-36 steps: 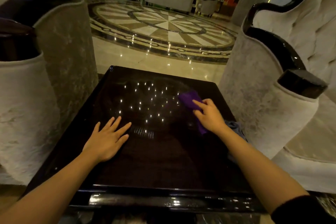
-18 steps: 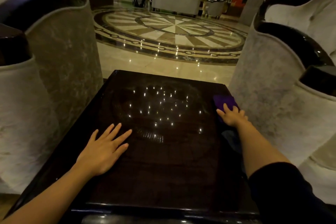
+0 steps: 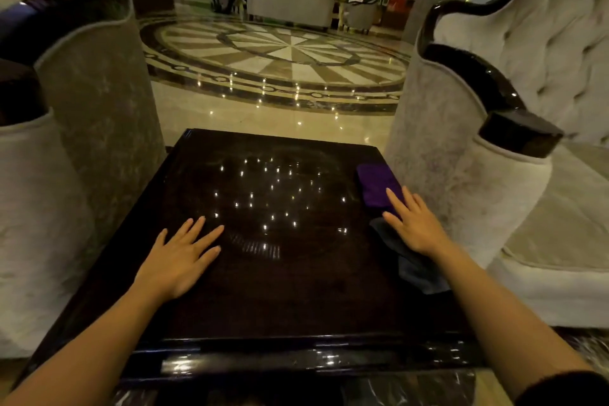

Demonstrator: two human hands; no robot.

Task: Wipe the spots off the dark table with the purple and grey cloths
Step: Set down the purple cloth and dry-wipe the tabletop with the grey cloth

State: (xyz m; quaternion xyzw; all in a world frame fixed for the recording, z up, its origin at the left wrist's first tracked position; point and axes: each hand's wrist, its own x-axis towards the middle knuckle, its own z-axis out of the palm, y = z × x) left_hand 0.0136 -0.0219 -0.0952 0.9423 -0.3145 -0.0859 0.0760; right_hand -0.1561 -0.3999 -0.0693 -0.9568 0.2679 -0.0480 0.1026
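The dark glossy table (image 3: 296,290) fills the lower middle of the head view and mirrors small ceiling lights. A purple cloth (image 3: 377,184) lies folded at the table's right edge. Just nearer along that edge lies a grey cloth (image 3: 417,270), partly under my forearm. My right hand (image 3: 413,224) rests flat with fingers spread, its fingertips on the near end of the purple cloth and its palm over the grey one. My left hand (image 3: 179,257) lies flat on the bare table top, left of centre, fingers apart, holding nothing.
Pale upholstered armchairs with dark wooden trim flank the table closely, one on the left (image 3: 75,141) and one on the right (image 3: 461,148). Beyond the far edge stretches a polished marble floor (image 3: 283,56) with a round pattern; sofas stand far back.
My right hand slid the purple cloth from the table's middle to its right edge, then drew back a little toward me onto the grey cloth. My left hand stayed put.
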